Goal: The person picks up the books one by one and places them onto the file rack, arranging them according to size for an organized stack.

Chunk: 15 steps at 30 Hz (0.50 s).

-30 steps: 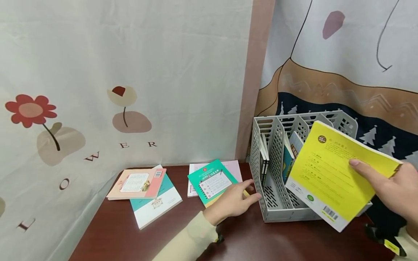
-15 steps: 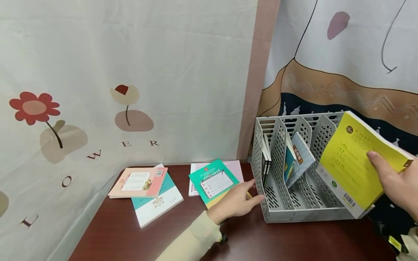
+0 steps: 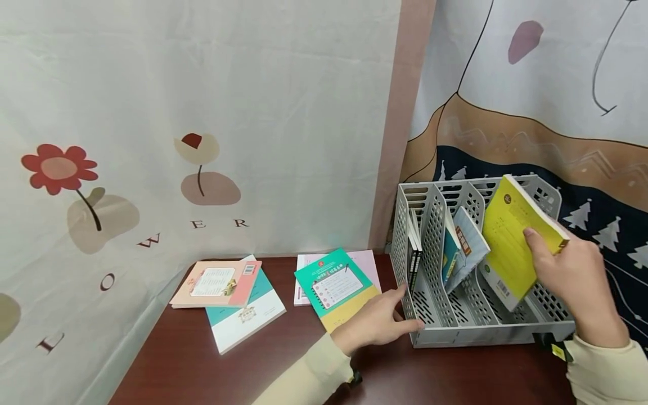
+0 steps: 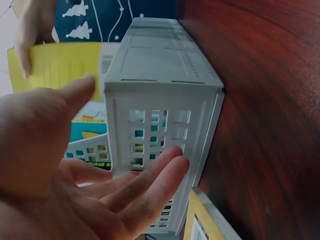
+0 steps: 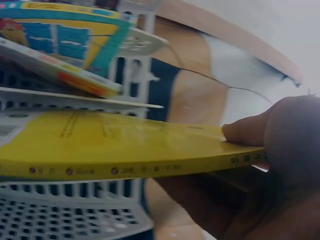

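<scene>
The right hand (image 3: 572, 281) grips the yellow book (image 3: 513, 239) near one upper corner, thumb laid on the cover that faces up and fingers behind. The book hangs below that hand and to its left, slanted, its lower end down inside the grey rack (image 3: 496, 336); whether it touches the rack's floor I cannot tell. It seems to be in the slot just past the teal book (image 3: 449, 250) and the pale-blue book (image 3: 468, 247), with a divider (image 3: 469, 201) between them and it.

The left hand (image 3: 377, 318) has its fingers loosely extended and grasps nothing. Its fingertips lie at the rack's near side wall, its thumb by the front corner; how firmly they press does not show.

To lower the book well, the right hand would do best to turn it upright first, parallel to the divider on its left, then let it down with an easy thumb, so that the cover does not bow or catch a perforated edge. The pale-blue book leans towards that side, so a little room away from it helps. Light pressure from the left hand should steady the rack; the green-and-yellow book (image 3: 336, 284) lies on the worktop (image 3: 455, 377) just beyond that hand.
</scene>
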### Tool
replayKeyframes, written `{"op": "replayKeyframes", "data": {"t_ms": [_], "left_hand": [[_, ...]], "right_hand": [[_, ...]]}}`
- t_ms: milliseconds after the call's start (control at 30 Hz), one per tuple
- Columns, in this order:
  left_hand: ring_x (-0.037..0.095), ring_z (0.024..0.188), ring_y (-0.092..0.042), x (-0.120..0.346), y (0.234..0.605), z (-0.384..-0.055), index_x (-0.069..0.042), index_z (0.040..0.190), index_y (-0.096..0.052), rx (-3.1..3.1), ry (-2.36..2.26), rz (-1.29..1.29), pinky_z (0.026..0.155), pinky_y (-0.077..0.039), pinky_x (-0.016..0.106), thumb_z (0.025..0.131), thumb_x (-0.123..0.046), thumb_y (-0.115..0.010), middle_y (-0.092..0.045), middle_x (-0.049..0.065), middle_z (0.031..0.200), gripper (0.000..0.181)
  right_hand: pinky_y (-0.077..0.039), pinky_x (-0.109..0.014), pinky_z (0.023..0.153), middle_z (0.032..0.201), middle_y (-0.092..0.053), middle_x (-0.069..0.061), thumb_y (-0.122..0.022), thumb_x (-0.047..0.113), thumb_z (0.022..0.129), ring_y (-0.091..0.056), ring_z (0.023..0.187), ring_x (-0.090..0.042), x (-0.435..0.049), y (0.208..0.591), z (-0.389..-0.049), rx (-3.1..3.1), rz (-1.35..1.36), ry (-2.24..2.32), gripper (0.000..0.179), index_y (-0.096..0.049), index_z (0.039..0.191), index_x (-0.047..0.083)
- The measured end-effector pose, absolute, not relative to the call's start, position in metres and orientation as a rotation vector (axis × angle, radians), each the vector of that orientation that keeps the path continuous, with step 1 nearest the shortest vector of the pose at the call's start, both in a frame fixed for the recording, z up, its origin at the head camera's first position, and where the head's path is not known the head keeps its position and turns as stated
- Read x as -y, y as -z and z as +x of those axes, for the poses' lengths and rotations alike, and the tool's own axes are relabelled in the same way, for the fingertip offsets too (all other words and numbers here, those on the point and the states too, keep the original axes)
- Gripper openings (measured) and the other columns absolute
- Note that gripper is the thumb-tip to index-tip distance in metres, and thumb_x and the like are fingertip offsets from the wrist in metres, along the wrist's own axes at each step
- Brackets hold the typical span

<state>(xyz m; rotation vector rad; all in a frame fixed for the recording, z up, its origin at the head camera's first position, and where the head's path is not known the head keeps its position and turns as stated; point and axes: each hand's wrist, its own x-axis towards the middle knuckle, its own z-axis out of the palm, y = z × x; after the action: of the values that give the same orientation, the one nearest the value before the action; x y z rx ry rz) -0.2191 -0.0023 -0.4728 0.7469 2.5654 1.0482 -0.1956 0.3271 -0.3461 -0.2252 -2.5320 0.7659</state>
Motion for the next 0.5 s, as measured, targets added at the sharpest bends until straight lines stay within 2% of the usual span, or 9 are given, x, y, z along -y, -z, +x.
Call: {"op": "replayKeyframes", "data": {"t_ms": [133, 300, 367, 500], "left_hand": [[-0.008, 0.083, -0.062, -0.001, 0.473, -0.219, -0.018, 0.176, -0.031, -2.587, -1.040, 0.742, 0.087, -0.054, 0.018, 0.097, -0.053, -0.083, -0.062, 0.006, 0.157, 0.101], [-0.007, 0.081, -0.061, -0.002, 0.472, -0.219, -0.017, 0.176, -0.031, -2.590, -1.032, 0.749, 0.085, -0.054, 0.017, 0.098, -0.054, -0.081, -0.061, 0.008, 0.157, 0.100], [-0.006, 0.083, -0.061, -0.002, 0.473, -0.219, -0.017, 0.175, -0.031, -2.611, -1.008, 0.746, 0.089, -0.055, 0.019, 0.100, -0.057, -0.078, -0.060, 0.008, 0.158, 0.097], [-0.002, 0.093, -0.059, -0.002, 0.475, -0.219, -0.020, 0.175, -0.034, -2.668, -0.946, 0.734, 0.102, -0.055, 0.025, 0.100, -0.064, -0.073, -0.059, 0.004, 0.159, 0.095]], "right_hand": [[-0.044, -0.033, 0.043, 0.101, -0.073, -0.040, -0.054, 0.040, 0.115, -0.062, 0.060, -0.016, -0.329, 0.355, -0.208, 2.563, -0.166, -0.817, 0.058, -0.062, 0.137, -0.014], [-0.044, -0.034, 0.045, 0.089, -0.073, -0.034, -0.053, 0.040, 0.116, -0.061, 0.059, -0.017, -0.333, 0.362, -0.223, 2.594, -0.111, -0.795, 0.055, -0.064, 0.126, -0.013], [-0.044, -0.034, 0.045, 0.086, -0.073, -0.032, -0.052, 0.041, 0.116, -0.061, 0.059, -0.018, -0.334, 0.365, -0.229, 2.609, -0.093, -0.787, 0.055, -0.064, 0.124, -0.012], [-0.045, -0.035, 0.046, 0.093, -0.073, -0.037, -0.050, 0.043, 0.117, -0.065, 0.062, -0.021, -0.336, 0.373, -0.240, 2.651, -0.076, -0.807, 0.059, -0.063, 0.126, -0.013]]}}
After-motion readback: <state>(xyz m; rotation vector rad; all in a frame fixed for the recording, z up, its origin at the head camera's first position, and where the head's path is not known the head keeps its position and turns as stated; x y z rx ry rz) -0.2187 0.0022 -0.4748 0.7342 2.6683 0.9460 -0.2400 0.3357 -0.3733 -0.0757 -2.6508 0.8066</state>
